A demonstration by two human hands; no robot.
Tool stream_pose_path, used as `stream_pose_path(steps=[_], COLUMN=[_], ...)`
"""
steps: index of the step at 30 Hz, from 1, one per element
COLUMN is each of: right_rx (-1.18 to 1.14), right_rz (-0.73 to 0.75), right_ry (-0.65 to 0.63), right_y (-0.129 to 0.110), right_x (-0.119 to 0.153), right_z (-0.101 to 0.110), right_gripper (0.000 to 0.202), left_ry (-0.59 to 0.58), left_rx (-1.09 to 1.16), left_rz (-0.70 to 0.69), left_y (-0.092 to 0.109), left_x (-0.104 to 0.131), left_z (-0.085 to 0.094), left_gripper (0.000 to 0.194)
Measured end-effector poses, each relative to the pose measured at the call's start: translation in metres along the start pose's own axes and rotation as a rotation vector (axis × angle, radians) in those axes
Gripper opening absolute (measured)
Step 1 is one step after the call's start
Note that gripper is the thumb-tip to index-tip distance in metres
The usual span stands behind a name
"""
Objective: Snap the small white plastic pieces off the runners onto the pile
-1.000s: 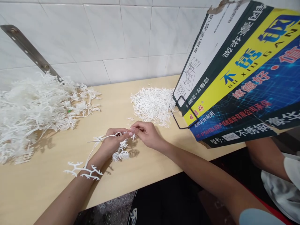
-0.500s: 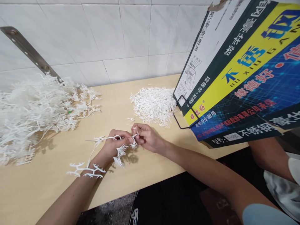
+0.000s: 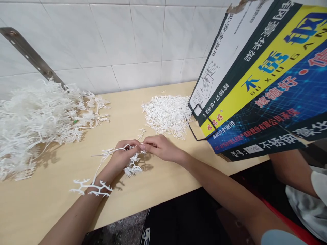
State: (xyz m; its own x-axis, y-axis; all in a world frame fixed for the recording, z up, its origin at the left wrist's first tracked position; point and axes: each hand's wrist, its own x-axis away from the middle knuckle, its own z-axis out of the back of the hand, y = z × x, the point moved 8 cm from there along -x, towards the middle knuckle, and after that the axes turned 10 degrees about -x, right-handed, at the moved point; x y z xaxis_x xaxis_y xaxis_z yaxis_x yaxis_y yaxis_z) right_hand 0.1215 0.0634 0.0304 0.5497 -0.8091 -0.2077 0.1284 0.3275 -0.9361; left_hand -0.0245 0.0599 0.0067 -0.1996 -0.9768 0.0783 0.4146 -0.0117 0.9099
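A white branching plastic sprig (image 3: 97,188) is gripped in my left hand (image 3: 125,154); one forked end hangs back over the left forearm. Its other, tufted end (image 3: 133,166) droops just below my fingers. My right hand (image 3: 162,148) meets the left at the fingertips, thumb and fingers pinched at the sprig's tip. The fingers hide the exact spot they pinch. Beyond both hands lies a pile of small white plastic pieces (image 3: 167,114), with a few loose bits in front of it.
A large heap of white branching sprigs (image 3: 43,119) covers the table's left side. On the right stands a big printed cardboard box (image 3: 255,81), with a black wire frame (image 3: 198,131) at its corner. A metal bracket (image 3: 33,56) leans by the tiled wall. Another person's arm (image 3: 293,173) shows beneath the box.
My right hand has turned over and closed in against the left fingertips. The sprig's tufted end has shifted slightly. My left hand has barely moved.
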Motion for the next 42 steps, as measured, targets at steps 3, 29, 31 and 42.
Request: stream_pose_path(steps=[3,29,31,42], right_rx=[-0.138,0.154,0.183,0.164], right_rz=[-0.047,0.007,0.030,0.070], right_ry=[-0.048,0.188,0.126,-0.045], right_y=[0.006,0.008,0.003,-0.001], right_x=[0.000,0.000,0.000,0.001], right_z=[-0.005,0.018,0.011,-0.002], right_gripper=[0.037,0.034,0.035,0.019], left_ry=[-0.053,0.044,0.060,0.009], left_rx=[0.032,-0.040,-0.068,-0.175], left_rz=[0.003,-0.038,-0.070,-0.130], left_y=[0.000,0.004,0.005,0.026], left_x=[0.001,-0.001,-0.002,0.012], left_z=[-0.002,-0.003,-0.003,-0.006], left_gripper=[0.017,0.024,0.024,0.027])
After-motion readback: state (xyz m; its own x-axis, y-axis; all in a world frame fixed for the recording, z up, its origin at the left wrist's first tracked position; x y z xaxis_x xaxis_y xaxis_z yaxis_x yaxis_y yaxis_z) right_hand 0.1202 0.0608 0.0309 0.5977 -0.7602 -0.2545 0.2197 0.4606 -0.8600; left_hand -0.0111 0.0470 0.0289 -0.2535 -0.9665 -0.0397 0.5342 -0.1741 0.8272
